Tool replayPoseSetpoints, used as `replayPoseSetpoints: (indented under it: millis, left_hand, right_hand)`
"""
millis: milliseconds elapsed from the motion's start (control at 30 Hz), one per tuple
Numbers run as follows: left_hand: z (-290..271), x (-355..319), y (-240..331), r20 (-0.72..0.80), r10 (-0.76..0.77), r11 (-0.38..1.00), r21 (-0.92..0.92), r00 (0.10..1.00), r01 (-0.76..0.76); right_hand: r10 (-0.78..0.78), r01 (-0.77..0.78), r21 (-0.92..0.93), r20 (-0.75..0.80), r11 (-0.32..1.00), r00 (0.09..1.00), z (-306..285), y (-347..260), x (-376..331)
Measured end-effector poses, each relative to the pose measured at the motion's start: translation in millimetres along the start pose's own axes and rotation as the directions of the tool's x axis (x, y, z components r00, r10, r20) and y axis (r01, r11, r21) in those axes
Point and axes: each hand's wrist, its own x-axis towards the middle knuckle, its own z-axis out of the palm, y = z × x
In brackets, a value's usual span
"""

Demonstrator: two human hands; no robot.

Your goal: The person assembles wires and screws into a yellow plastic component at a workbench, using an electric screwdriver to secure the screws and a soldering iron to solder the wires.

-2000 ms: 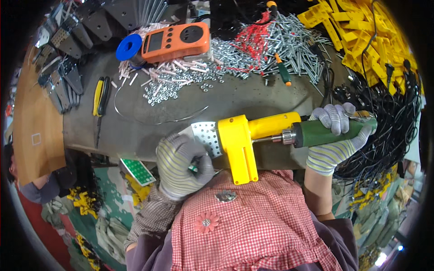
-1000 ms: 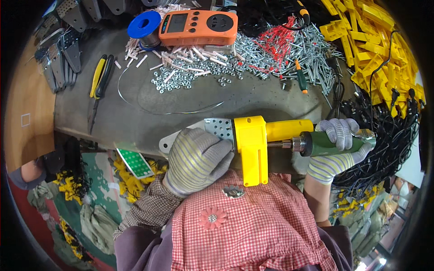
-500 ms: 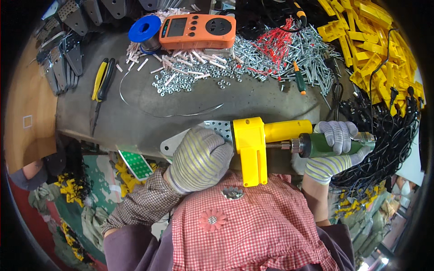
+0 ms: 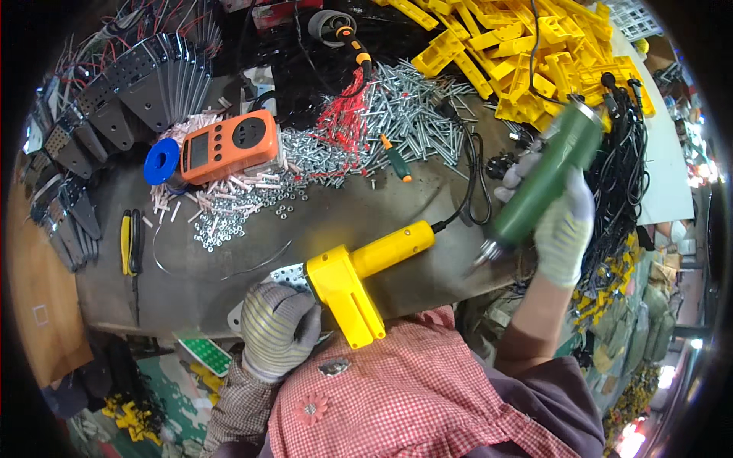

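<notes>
My left hand (image 4: 279, 330), in a striped knit glove, is closed around a perforated metal plate (image 4: 290, 275). The plate runs into a yellow plastic pistol-shaped housing (image 4: 345, 294), whose round handle points right with a black cord at its end. Held at the right, well apart from the housing, is a green electric screwdriver (image 4: 546, 179). My gloved right hand (image 4: 565, 233) wraps its body, and its bit slants down and left, slightly blurred. The inner side of the left hand's grip is hidden.
Behind the housing lie loose screws (image 4: 420, 114), nuts (image 4: 217, 227), an orange meter (image 4: 229, 146), a solder spool (image 4: 161, 161) and a small green screwdriver (image 4: 396, 159). Yellow shells (image 4: 519, 53) and black cords (image 4: 618, 183) pile up at right. Pliers (image 4: 130, 243) lie left.
The electric screwdriver has left the yellow housing, swinging up and right in my right hand, its bit now angled down-left. My left hand keeps its hold. The whole view has shifted.
</notes>
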Motion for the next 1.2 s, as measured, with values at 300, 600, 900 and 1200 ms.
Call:
replayPoseSetpoints:
  millis: [300, 600, 900, 1200]
  left_hand:
    - [-13.5, -10.4, 5.4, 0.053, -0.042, 0.995, 0.094, 0.998, 0.037]
    - [-42.9, -5.2, -2.5, 0.255, -0.238, 0.942, 0.298, 0.937, 0.158]
    - [-81.7, -39.4, -37.4, -0.026, -0.268, 0.848, 0.469, 0.963, 0.248]
    - [-69.5, -39.9, -62.0, -0.263, -0.228, 0.847, 0.421, 0.938, 0.324]
  right_hand:
    - [-0.174, -0.118, -0.904, -0.050, -0.411, 0.983, -68.6, 10.6, 92.2]
    - [-0.149, 0.429, -0.835, 0.500, -0.346, 0.853, 2.5, 79.3, 138.9]
    - [-0.371, 0.981, -0.161, 0.922, -0.107, 0.111, 175.1, 23.9, 80.8]
    - [0.198, 0.828, 0.225, 0.970, -0.514, -0.141, 285.2, 54.1, 100.7]
